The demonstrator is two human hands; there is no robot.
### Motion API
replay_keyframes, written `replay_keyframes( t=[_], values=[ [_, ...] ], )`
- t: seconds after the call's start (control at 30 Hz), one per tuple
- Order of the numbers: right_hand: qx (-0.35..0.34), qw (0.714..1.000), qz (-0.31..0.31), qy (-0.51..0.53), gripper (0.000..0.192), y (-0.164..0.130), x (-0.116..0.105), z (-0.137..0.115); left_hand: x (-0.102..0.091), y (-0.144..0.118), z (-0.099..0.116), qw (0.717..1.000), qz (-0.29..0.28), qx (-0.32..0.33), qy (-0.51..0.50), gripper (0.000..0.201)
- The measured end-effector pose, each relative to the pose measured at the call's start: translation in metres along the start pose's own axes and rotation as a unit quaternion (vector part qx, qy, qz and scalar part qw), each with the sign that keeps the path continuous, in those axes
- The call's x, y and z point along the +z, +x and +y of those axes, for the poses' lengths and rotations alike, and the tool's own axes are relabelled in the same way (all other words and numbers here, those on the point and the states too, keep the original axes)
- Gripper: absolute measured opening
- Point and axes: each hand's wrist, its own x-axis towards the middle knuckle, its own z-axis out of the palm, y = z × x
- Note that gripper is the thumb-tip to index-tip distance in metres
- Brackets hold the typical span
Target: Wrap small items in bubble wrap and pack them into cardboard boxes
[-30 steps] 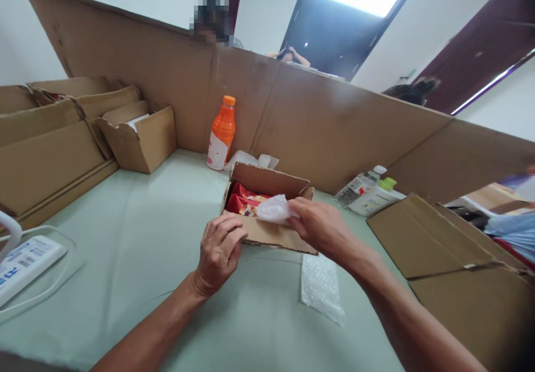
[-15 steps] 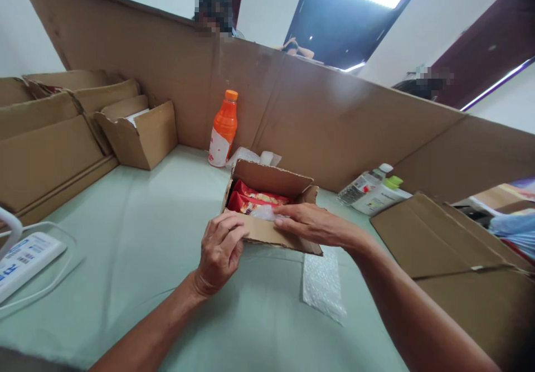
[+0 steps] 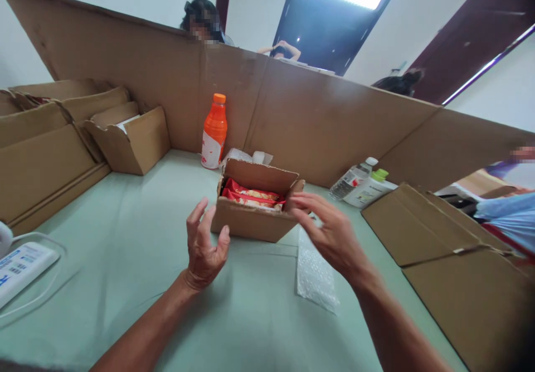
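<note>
A small cardboard box stands open on the pale green table, its back flap raised. Red printed snack packets lie inside it. My left hand is at the box's left front corner, fingers apart and holding nothing; whether it touches the cardboard I cannot tell. Beside the right end of the box is my right hand, a little blurred, its fingers spread and empty. A flat bubble-wrap pouch rests on the table, partly under my right hand.
Behind the box stand an orange bottle and more bubble wrap. A clear bottle and a white bottle with a green cap lean at the right. Cardboard boxes line the left; a power strip lies nearer. People sit beyond the cardboard partition.
Both hands have come away from the box: the left let go of the front flap, the right drew out from over the packets. The front flap no longer tilts outward. The view shifted slightly.
</note>
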Motion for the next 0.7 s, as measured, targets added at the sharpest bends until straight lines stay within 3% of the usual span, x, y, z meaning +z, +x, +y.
replay_keyframes(
  t=[0.07, 0.13, 0.2, 0.27, 0.33, 0.43, 0.57, 0.7],
  values=[
    [0.041, 0.988, 0.143, 0.030, 0.023, -0.033, -0.009, 0.013, 0.003, -0.001, -0.002, 0.999, -0.006, -0.051, -0.018, 0.065],
    [0.101, 0.973, 0.197, 0.065, 0.020, -0.062, -0.003, 0.029, 0.006, -0.003, -0.006, 0.994, -0.025, -0.095, -0.038, 0.064],
    [0.160, 0.968, 0.160, 0.107, 0.022, -0.083, 0.016, 0.044, 0.011, -0.008, -0.010, 0.989, -0.048, -0.127, -0.057, 0.065],
    [0.203, 0.965, 0.082, 0.147, 0.033, -0.091, 0.043, 0.054, 0.017, -0.015, -0.017, 0.981, -0.069, -0.161, -0.079, 0.066],
    [0.223, 0.958, 0.026, 0.180, 0.050, -0.089, 0.070, 0.061, 0.022, -0.022, -0.024, 0.969, -0.089, -0.208, -0.102, 0.066],
    [0.219, 0.951, -0.010, 0.219, 0.063, -0.078, 0.096, 0.066, 0.029, -0.029, -0.034, 0.943, -0.121, -0.277, -0.138, 0.065],
    [0.201, 0.945, -0.018, 0.255, 0.062, -0.074, 0.102, 0.074, 0.032, -0.033, -0.033, 0.931, -0.136, -0.301, -0.158, 0.066],
    [0.218, 0.944, -0.012, 0.247, 0.062, -0.081, 0.099, 0.082, 0.025, -0.038, -0.015, 0.930, -0.139, -0.309, -0.144, 0.068]
  ],
)
